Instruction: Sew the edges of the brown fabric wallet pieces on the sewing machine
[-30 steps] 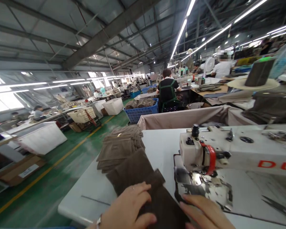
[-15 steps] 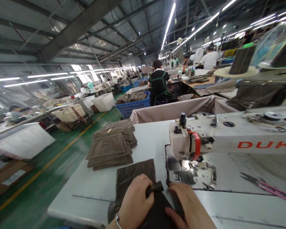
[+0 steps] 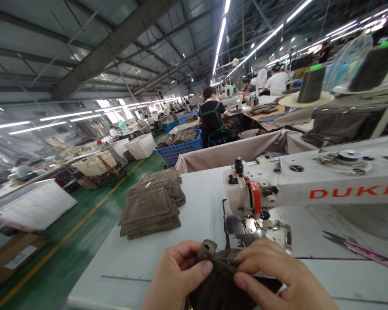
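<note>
A dark olive-brown fabric piece [image 3: 224,282] is gathered between my hands at the front of the white table, its folded edge raised. My left hand [image 3: 181,273] pinches it near a small rolled tab at the upper left. On the other side, my right hand [image 3: 271,271] grips the cloth between thumb and fingers. Just beyond stands a white sewing machine [image 3: 245,189] with a red band on its head; its needle area is partly hidden. To the left lies a stack of brown fabric pieces [image 3: 150,211], some with flaps or zips.
Pink-handled thread snips [image 3: 358,249] lie on the table [image 3: 93,280] at the right. Behind the table hangs a beige cloth-lined bin [image 3: 210,159]. A blue basket [image 3: 181,148] holds more brown pieces. A person [image 3: 211,114] sits beyond. Thread cones [image 3: 312,86] stand at the upper right.
The fabric has been lifted from lying flat and bunched up between both hands. My left hand has turned so its thumb faces me. The view has shifted slightly to the right.
</note>
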A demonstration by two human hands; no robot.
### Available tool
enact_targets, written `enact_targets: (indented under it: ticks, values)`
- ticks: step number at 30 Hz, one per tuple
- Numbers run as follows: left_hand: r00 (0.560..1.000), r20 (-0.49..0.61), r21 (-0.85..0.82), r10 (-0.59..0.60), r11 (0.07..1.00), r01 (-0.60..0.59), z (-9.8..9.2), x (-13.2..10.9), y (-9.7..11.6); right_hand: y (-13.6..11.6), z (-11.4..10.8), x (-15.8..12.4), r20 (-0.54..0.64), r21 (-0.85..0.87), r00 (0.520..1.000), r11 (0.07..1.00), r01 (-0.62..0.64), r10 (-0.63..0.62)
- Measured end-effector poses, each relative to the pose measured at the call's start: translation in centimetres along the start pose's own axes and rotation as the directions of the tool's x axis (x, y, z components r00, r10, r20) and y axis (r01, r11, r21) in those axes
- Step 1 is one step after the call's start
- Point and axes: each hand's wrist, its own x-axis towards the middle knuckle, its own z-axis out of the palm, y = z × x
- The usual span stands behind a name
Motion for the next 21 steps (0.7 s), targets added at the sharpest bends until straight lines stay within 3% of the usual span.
enact_targets:
  ticks: [7,13,18,21]
  values:
    - [1.0,-0.015,-0.077,0.003,0.997,-0.004,0.3,-0.2,0.2,-0.2,-0.1,-0.2,-0.013,-0.008,0.993,0.993,-0.118,0.118]
    - [0.999,-0.032,-0.063,0.041,0.997,-0.043,0.1,-0.3,0.2,-0.4,-0.4,0.3,0.016,0.045,0.991,0.99,-0.13,0.13]
    - [0.997,-0.045,0.029,0.059,0.998,-0.058,-0.2,-0.4,0.7,-1.2,-0.7,0.5,0.092,0.121,0.964,0.958,-0.259,0.249]
    - [0.997,0.08,0.203,0.02,0.979,-0.036,-0.6,-0.4,2.3,-1.6,-0.9,0.5,0.208,0.214,0.968,0.959,-0.186,0.141]
